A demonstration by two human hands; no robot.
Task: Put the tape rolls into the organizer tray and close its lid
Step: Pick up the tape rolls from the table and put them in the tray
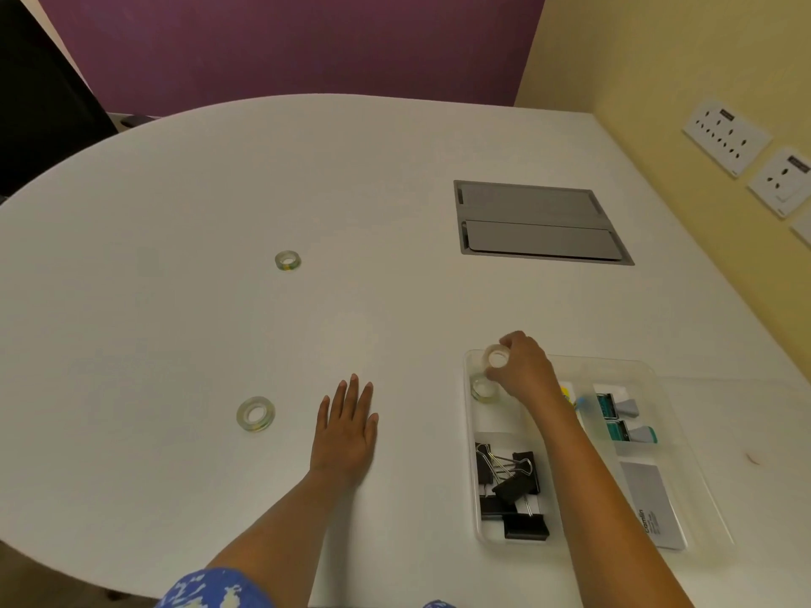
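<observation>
The clear organizer tray (468,414) sits at the table's near right with its lid open. My right hand (524,370) hovers over the tray's far-left compartment, gripping a clear tape roll (496,356) on edge. Another tape roll (482,388) lies flat in that compartment just below my fingers. Two more tape rolls rest on the bare table: one (256,413) left of my left hand, one (288,260) farther away at centre-left. My left hand (346,427) lies flat on the table, palm down, fingers spread, holding nothing.
Inside the tray are black binder clips (509,489), teal correction tapes (623,416) and a grey card (654,502). The transparent lid (746,432) lies flat to the tray's right. A grey cable hatch (540,221) is set into the table farther back. Wall sockets are at right.
</observation>
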